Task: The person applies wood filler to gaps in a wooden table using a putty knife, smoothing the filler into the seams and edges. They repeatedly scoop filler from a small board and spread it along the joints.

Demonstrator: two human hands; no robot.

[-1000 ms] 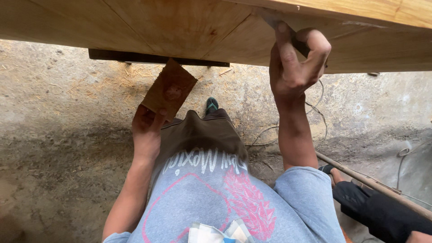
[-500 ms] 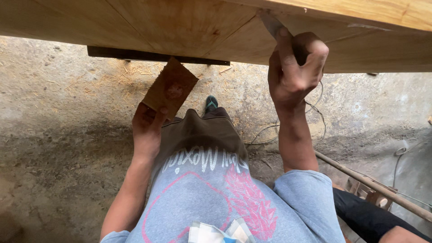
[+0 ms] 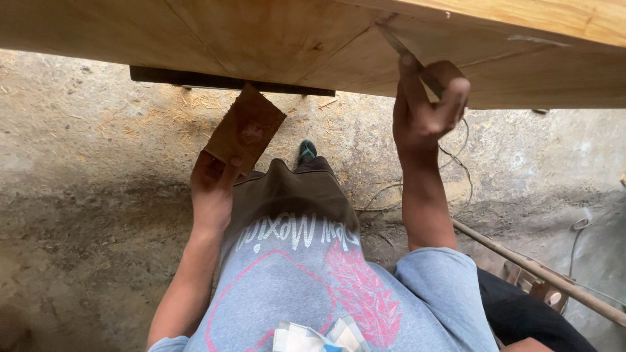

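The right hand (image 3: 427, 107) grips a slim dark tool (image 3: 398, 45) angled against the pale wooden table (image 3: 274, 39), while the left hand (image 3: 212, 186) holds a brown sandpaper sheet (image 3: 244, 127) just below its edge.

Below the wooden tabletop (image 3: 274, 39): two hands, one sheet of brown sandpaper (image 3: 246, 129), one chisel (image 3: 417, 62), one metal rod (image 3: 541, 274).

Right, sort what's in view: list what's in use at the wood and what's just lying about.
In use:
- wooden panel
- brown sandpaper sheet, held in the left hand
- thin tool, gripped by the right hand against the panel

Lying about:
- metal rod
- loose wire
- sawdust on the concrete floor
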